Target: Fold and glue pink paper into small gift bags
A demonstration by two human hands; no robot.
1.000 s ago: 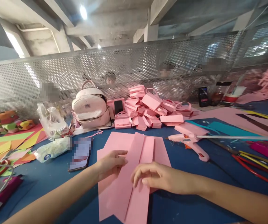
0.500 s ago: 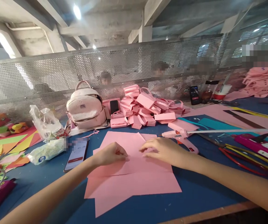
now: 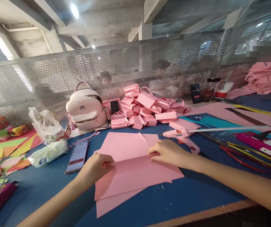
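A pink paper sheet (image 3: 128, 176) lies over other pink sheets (image 3: 126, 142) on the blue table, its upper part slightly raised along a crease. My left hand (image 3: 100, 165) is closed, with thumb and finger pinching the sheet near its left end. At the right end of the same crease, my right hand (image 3: 166, 153) grips the paper with curled fingers. Just beyond the right hand lies a pink glue gun (image 3: 181, 135) with a long glue stick in its back. A phone (image 3: 77, 157) rests to the left of the paper.
A backpack (image 3: 84, 108) and a heap of folded pink paper pieces (image 3: 142, 108) stand along the perforated metal screen (image 3: 126, 63). Scissors (image 3: 246, 154) and a magenta power strip (image 3: 262, 143) lie at right. Coloured paper (image 3: 5, 148) and a plastic bag (image 3: 47, 126) are at left.
My hands have moved apart, the left toward the lower left and the right slightly right. The top sheet's crease is now lifted between them, and the sheet has shifted over the stack.
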